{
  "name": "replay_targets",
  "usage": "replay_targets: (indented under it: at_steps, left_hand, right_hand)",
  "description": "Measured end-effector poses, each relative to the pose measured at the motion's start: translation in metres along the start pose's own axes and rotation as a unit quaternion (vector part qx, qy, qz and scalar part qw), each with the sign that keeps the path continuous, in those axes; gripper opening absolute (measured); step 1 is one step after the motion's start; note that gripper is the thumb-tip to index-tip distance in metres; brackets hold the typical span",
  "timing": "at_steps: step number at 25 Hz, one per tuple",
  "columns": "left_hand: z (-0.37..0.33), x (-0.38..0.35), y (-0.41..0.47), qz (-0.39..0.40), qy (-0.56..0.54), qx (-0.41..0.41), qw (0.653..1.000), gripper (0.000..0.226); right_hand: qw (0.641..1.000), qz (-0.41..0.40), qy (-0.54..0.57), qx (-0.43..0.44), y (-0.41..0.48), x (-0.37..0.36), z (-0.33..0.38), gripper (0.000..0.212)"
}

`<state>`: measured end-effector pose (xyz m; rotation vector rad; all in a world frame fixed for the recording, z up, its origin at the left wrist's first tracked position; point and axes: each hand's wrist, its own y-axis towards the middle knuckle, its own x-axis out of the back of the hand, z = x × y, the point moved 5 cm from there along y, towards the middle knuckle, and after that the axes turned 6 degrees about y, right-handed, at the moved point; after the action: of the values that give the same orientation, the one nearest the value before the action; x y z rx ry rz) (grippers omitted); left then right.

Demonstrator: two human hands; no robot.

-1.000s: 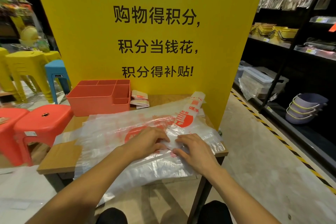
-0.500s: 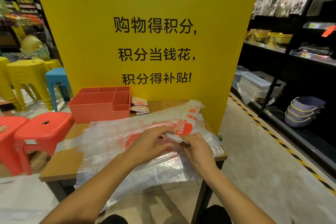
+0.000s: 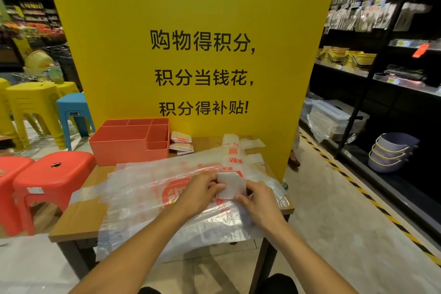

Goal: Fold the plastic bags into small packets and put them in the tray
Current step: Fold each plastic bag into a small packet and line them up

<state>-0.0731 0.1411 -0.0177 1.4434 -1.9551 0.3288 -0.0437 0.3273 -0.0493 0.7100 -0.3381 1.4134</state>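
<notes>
**Inspector:** State of the hands?

**Clerk:** Both are occupied. The left hand (image 3: 200, 192) has its fingers curled and pinches the left edge of the folded bag (image 3: 230, 186). The right hand (image 3: 259, 200) grips the right edge, with its thumb on the near corner.

**Inspector:** Condition of that bag?

**Clerk:** It is folded into a narrow strip. The near end is turned over as a white flap between the hands, and the rest runs away from the person, red print showing.

**Inspector:** What is it resting on?

**Clerk:** A spread of loose bags (image 3: 148, 198), clear with red print, which covers most of the table (image 3: 78, 222) and overhangs the near edge.

**Inspector:** The tray?

**Clerk:** The tray (image 3: 124, 150) is orange with several compartments. It sits at the far left of the table, well apart from the hands. Finished packets (image 3: 181, 143) lie on the table just beside its right wall, outside it.

**Inspector:** Surroundings?

**Clerk:** A yellow board (image 3: 191, 19) stands behind the table, and a red stool (image 3: 52, 181) is on the left.
</notes>
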Motion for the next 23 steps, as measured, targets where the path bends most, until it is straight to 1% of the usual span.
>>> replay_targets:
  at_steps: [1,4,5,7,9,11,14,16,18,19,22,23]
  left_hand:
    - [-0.001,0.0,0.0,-0.006,0.006,-0.003,1.0,0.011]
    - [0.0,-0.002,-0.003,0.006,-0.006,-0.004,1.0,0.01]
    - [0.0,-0.004,-0.005,0.011,0.006,-0.003,1.0,0.017]
    - [0.005,-0.006,-0.01,0.002,0.053,-0.002,0.999,0.025]
    - [0.005,-0.003,-0.017,-0.022,0.083,-0.003,0.996,0.031]
    - [0.002,0.005,-0.023,-0.05,0.105,-0.006,0.993,0.029]
    - [0.004,0.022,-0.032,-0.098,0.178,0.007,0.979,0.027]
    - [0.01,0.029,-0.034,-0.1,0.21,0.022,0.972,0.025]
    - [0.019,0.03,-0.034,-0.083,0.175,0.046,0.98,0.026]
    - [0.022,0.029,-0.033,-0.072,0.15,0.061,0.984,0.027]
    - [0.036,0.029,-0.031,-0.036,0.069,0.11,0.991,0.019]
    - [0.04,0.029,-0.03,-0.031,0.029,0.129,0.991,0.014]
  right_hand:
    - [1.0,-0.009,-0.012,-0.008,0.001,0.002,0.0,0.021]
    - [0.996,-0.015,0.083,-0.02,0.0,0.004,0.002,0.009]
    - [0.994,-0.014,0.105,-0.015,-0.002,0.004,0.005,0.008]
    - [0.992,-0.003,0.122,-0.001,-0.005,0.0,0.011,0.012]
    - [0.992,0.016,0.122,0.019,-0.008,-0.008,0.017,0.022]
    - [0.991,0.023,0.126,0.034,-0.008,-0.015,0.023,0.03]
    - [0.989,0.031,0.135,0.055,-0.006,-0.021,0.035,0.027]
    - [0.989,0.044,0.139,0.041,-0.004,-0.025,0.042,0.019]
    - [0.989,0.06,0.136,0.026,-0.004,-0.03,0.047,0.011]
    - [0.99,0.065,0.127,0.023,-0.003,-0.032,0.048,0.011]
    - [0.993,0.067,0.1,0.009,-0.001,-0.033,0.048,0.026]
    - [0.994,0.061,0.094,0.0,0.0,-0.032,0.048,0.027]
